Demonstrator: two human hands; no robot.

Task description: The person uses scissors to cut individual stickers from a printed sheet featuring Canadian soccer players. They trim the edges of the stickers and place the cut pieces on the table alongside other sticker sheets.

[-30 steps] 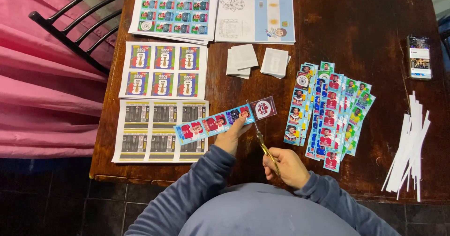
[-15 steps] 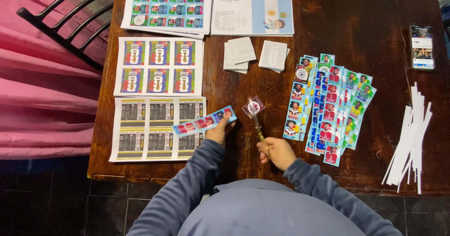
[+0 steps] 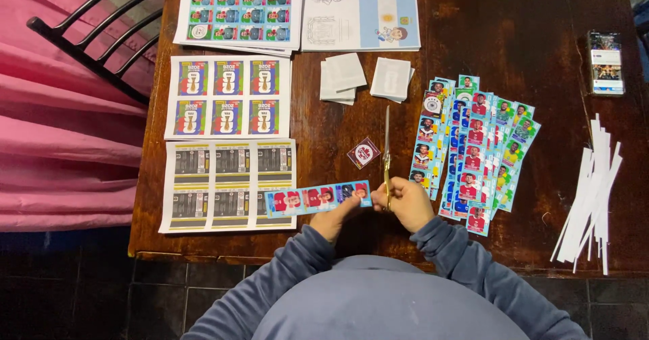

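Note:
My left hand (image 3: 336, 218) pinches the right end of a long strip of printed stickers (image 3: 314, 199), held flat just above the table's near edge. My right hand (image 3: 409, 201) grips yellow-handled scissors (image 3: 387, 152), blades pointing away from me, right beside the strip's end. One cut-off dark red sticker (image 3: 364, 153) lies loose on the wood just left of the blades.
Several cut sticker strips (image 3: 473, 151) fan out to the right. White paper offcuts (image 3: 591, 191) lie near the right edge, a phone (image 3: 606, 63) beyond them. Uncut sheets (image 3: 228, 98) cover the left half; two small white card stacks (image 3: 365, 78) sit mid-table. A black chair (image 3: 94, 36) stands at left.
The single dark red sticker has come off the strip's end and now lies on the table. The strip has dropped lower and level; the scissors now point straight away.

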